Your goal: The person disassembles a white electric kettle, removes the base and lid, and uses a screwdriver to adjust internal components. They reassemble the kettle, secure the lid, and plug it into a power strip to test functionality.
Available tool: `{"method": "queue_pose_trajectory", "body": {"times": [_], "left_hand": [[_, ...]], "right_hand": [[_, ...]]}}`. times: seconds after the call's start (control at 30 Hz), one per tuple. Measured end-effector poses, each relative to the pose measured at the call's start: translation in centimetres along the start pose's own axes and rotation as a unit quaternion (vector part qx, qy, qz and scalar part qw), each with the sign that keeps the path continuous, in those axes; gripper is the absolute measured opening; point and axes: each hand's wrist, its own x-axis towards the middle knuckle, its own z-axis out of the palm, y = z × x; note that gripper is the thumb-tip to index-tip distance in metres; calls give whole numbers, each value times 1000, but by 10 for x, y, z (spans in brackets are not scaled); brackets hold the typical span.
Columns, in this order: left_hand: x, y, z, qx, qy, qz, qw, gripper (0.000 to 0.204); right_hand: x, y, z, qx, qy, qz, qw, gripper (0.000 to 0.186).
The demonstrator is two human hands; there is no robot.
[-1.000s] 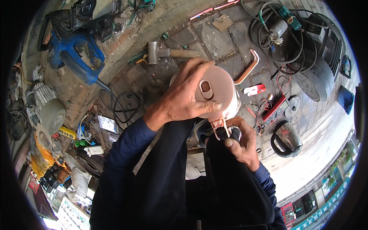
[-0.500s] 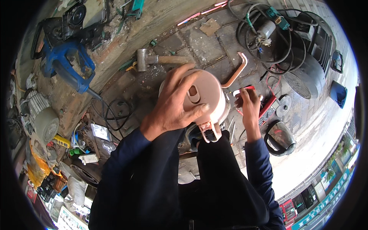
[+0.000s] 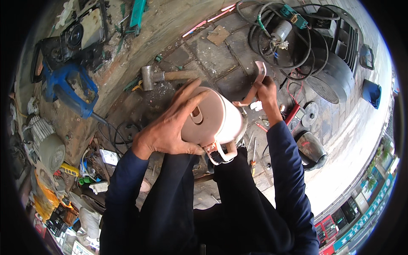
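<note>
On the paving ahead of you lie a wooden-handled hammer (image 3: 158, 77), its metal head pointing left, a square tan scrap (image 3: 218, 35) beyond it and, farther right, loops of black cable (image 3: 327, 47) around a silver cylinder (image 3: 281, 31), beside a large grey housing with a round grille (image 3: 335, 76). Nearer on your right are a red-cased multimeter (image 3: 293, 114), a grey disc (image 3: 310, 111) next to it and a slim screwdriver (image 3: 253, 163). To your left, a blue corded power tool (image 3: 71, 100) rests on the raised ledge, with a finned electric motor (image 3: 51, 144) and a yellow tool (image 3: 70, 169) closer to you.
</note>
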Motion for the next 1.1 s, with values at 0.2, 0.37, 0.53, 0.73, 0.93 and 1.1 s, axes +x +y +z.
{"method": "queue_pose_trajectory", "body": {"times": [0.2,0.37,0.53,0.73,0.93,1.1], "left_hand": [[6,2,1,2,-3,-16,1000,138],[6,6,2,19,10,-28,999,136],[7,4,5,26,25,-22,999,134],[7,3,5,32,39,-23,998,133],[5,2,6,35,65,-23,997,129],[9,0,11,9,101,-35,994,128]], "right_hand": [[-60,-36,-41,380,-191,100,900,37],[-96,-76,-48,378,-206,81,899,54],[-112,-94,-48,393,-205,86,892,66],[-117,-99,-48,399,-233,61,885,72],[-126,-99,-45,389,-215,82,892,68],[-138,-97,-56,283,-169,-4,944,72]]}}
